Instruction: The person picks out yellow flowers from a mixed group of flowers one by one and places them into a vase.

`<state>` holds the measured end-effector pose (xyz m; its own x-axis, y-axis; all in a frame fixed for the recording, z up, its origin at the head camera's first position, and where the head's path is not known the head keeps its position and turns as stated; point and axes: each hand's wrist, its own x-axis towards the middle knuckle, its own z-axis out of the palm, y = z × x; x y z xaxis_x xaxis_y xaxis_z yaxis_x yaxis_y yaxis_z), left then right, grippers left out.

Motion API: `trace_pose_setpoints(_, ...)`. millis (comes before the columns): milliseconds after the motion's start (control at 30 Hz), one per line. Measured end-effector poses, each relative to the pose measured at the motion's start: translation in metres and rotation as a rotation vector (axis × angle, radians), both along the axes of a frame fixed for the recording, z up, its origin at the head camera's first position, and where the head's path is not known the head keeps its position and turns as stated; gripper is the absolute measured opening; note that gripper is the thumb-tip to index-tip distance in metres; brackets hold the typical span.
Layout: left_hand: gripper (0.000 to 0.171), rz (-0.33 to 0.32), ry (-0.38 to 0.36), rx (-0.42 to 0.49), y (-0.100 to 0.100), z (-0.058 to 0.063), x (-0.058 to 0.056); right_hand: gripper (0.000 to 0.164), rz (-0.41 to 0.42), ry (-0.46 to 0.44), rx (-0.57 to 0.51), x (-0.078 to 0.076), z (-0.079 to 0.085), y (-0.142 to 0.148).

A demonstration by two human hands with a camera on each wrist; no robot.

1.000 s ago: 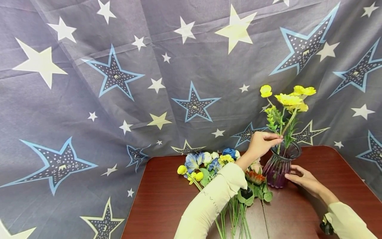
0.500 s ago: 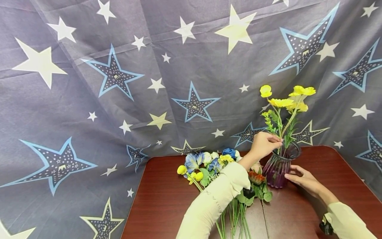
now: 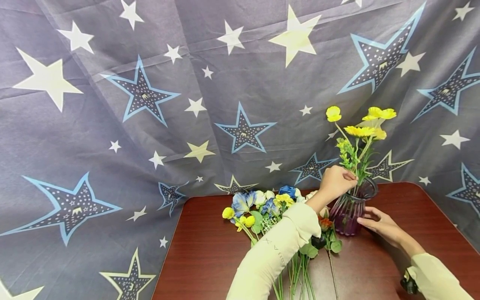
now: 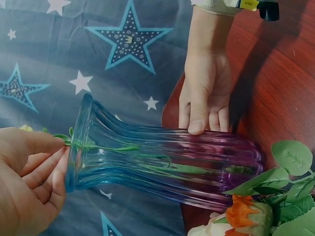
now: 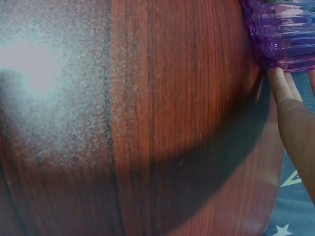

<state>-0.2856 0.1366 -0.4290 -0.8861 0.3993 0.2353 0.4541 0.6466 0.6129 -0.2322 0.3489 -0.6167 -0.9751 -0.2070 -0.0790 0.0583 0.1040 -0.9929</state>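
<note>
A ribbed glass vase (image 3: pixel 348 214), clear at the neck and purple toward its base, stands upright at the table's right. My left hand (image 3: pixel 335 183) pinches the stem of a yellow flower (image 3: pixel 359 131) just above the rim. The left wrist view shows that stem (image 4: pixel 110 147) running down through the mouth into the vase. Other yellow flowers (image 3: pixel 379 113) rise from the same vase. Low on the vase's right side rests my right hand (image 3: pixel 384 227), thumb and fairly straight fingers against the glass. The right wrist view catches its fingertips at the purple base (image 5: pixel 288 42).
Blue, white and yellow artificial flowers (image 3: pixel 243 204) lie on the reddish-brown table (image 3: pixel 210 258) left of the vase, stems toward the front. Beside the vase lies an orange flower (image 3: pixel 325 223) with green leaves (image 3: pixel 335 246). A star-patterned cloth (image 3: pixel 187 83) hangs behind.
My left hand has moved slightly right and down toward the vase's mouth, and the held flower has swung left, then back right and sits lower. My right hand stays at the vase.
</note>
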Motion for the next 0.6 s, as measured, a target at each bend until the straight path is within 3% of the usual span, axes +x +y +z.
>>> trace_pose_setpoints(133, 0.009, 0.010, -0.015, 0.028, -0.0006, -0.0006, 0.0002, 0.030, -0.002, -0.004, -0.001, 0.0002, -0.0001, 0.0003)
trace_pose_setpoints(433, 0.012, 0.042, -0.192, 0.205, -0.0039, 0.0000, 0.0040, 0.030, -0.014, -0.015, 0.004, 0.0022, 0.0028, -0.0007)
trace_pose_setpoints(600, 0.012, 0.034, -0.191, 0.246, -0.0052, -0.0001, 0.0023, 0.030, -0.010, -0.016, 0.003, 0.0012, 0.0024, -0.0003)
